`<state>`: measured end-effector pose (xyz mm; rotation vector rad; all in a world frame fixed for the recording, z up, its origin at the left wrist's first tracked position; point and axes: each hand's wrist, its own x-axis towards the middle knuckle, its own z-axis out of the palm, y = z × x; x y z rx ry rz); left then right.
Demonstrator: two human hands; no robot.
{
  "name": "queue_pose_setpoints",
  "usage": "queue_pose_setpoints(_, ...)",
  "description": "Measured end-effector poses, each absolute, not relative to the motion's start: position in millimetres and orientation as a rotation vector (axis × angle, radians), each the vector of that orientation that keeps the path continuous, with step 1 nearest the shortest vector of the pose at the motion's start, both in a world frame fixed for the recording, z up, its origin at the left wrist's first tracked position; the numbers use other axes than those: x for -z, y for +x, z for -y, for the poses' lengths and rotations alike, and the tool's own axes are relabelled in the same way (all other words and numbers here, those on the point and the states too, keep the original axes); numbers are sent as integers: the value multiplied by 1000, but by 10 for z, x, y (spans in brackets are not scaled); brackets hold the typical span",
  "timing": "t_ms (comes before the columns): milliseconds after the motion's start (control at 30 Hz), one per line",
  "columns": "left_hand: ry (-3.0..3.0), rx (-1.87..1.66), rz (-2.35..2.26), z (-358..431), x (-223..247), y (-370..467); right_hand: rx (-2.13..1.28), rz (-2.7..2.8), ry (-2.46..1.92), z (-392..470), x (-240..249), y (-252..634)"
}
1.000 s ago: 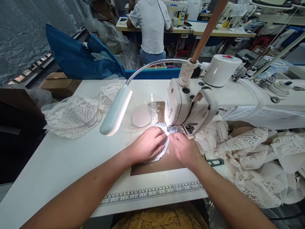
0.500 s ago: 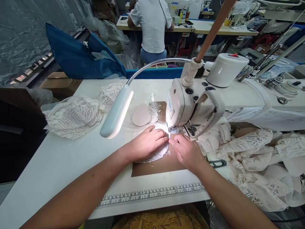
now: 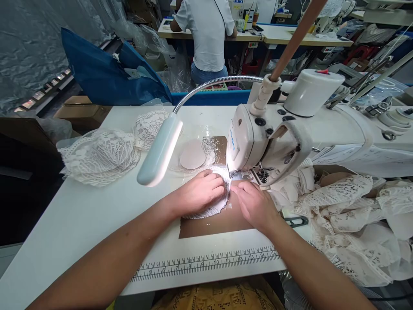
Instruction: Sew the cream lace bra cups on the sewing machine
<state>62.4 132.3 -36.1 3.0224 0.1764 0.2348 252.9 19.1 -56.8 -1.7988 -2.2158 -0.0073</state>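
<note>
Under the sewing machine head (image 3: 240, 140) lies a rounded white lace piece (image 3: 213, 209), its right edge close to the needle area. My left hand (image 3: 201, 191) rests palm down on top of it, fingers slightly bent and lying on the lace; the thumb is hidden. At the lace's right edge my right hand (image 3: 253, 200) is closed in a pinch, thumb and forefinger at the border just in front of the presser foot (image 3: 232, 174). A brown plate (image 3: 209, 228) lies beneath the lace. Behind it sits a pale oval pad (image 3: 192, 155) on sheer lace.
Lace cups (image 3: 100, 157) are stacked at left. A gooseneck lamp (image 3: 159, 150) arches over the white table (image 3: 106, 224). Lace pieces (image 3: 348, 215) heap up at right beside thread snips (image 3: 296, 221). A printed ruler (image 3: 206, 261) runs along the front edge. Another person (image 3: 209, 38) sits ahead.
My left fingertips have drawn back slightly left from the lace's edge, opening a small gap to my right hand. The right hand stays at the edge. The whole view has shifted a little.
</note>
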Motion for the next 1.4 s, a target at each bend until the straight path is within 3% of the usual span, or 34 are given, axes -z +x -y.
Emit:
queue_pose_setpoints(800, 3029, -285, -129, -1320, 431, 601, 137, 2260, -1791, -232, 522, 2455)
queue_pose_setpoints(1100, 2968, -276, -465, -1117, 528, 640, 130, 2250, -1835, -211, 556, 2481)
queue_pose_setpoints(1400, 3001, -293, -492, -1121, 493, 697, 172, 2188, -1884, -244, 587, 2453)
